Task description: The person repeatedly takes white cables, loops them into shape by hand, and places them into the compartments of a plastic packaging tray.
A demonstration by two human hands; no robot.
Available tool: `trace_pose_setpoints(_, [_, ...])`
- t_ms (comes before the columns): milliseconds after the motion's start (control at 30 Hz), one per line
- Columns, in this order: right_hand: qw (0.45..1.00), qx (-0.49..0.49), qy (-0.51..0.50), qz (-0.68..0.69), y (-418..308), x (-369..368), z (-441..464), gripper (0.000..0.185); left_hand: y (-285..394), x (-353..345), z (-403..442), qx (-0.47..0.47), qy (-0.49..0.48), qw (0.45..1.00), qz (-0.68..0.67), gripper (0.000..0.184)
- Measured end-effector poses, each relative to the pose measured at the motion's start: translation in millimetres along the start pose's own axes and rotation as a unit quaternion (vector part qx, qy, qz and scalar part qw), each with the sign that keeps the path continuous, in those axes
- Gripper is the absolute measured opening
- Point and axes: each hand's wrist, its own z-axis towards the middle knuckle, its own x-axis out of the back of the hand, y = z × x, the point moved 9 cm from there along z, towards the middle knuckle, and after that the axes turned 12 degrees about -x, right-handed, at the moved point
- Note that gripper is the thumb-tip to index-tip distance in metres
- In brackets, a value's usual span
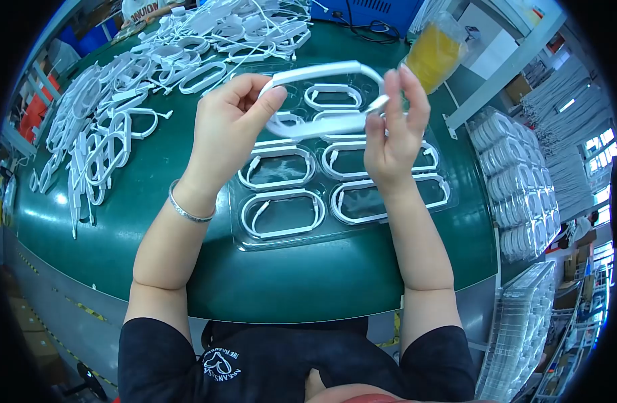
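Observation:
Above a clear plastic tray on the green table, a coiled white cable hangs in the air, its loop bound by white bands. My left hand pinches the left end of this loop between thumb and fingers. At the loop's right end is my right hand, its fingers raised and apart, slightly blurred, near a white connector; whether it touches the cable is hard to tell. Several similar coiled cables lie in the tray's compartments below, partly hidden by the held coil and my right hand.
Loose coiled cables are heaped on the green table at the left and back. A blue box and a yellow container stand at the back right. Stacked filled trays are beyond the right edge.

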Motion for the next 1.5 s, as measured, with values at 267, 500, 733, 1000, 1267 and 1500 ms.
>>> trace_pose_setpoints(267, [0.954,-0.134,-0.094,0.251,8,-5,9,0.050,12,-6,-1,-0.026,-0.012,0.999,-0.023,0.020])
trace_pose_setpoints(500, [0.852,-0.261,-0.110,0.441,29,-8,12,0.054,12,-11,-5,-0.021,-0.019,0.999,-0.037,0.019])
trace_pose_setpoints(733, [0.938,-0.156,-0.092,0.296,16,5,18,0.028,9,-11,-5,-0.014,-0.014,0.998,-0.056,0.019])
trace_pose_setpoints(1000, [0.885,-0.348,-0.121,0.285,49,0,17,0.027,-9,-34,-2,0.049,-0.106,0.993,-0.021,0.020])
trace_pose_setpoints(1267, [0.888,-0.423,-0.166,0.065,221,12,3,0.023,-63,-149,80,-0.077,-0.225,0.960,0.147,0.046])
trace_pose_setpoints(1500, [0.893,-0.394,-0.194,-0.097,348,10,-13,0.022,-160,-256,107,-0.061,-0.293,0.937,0.178,0.039])
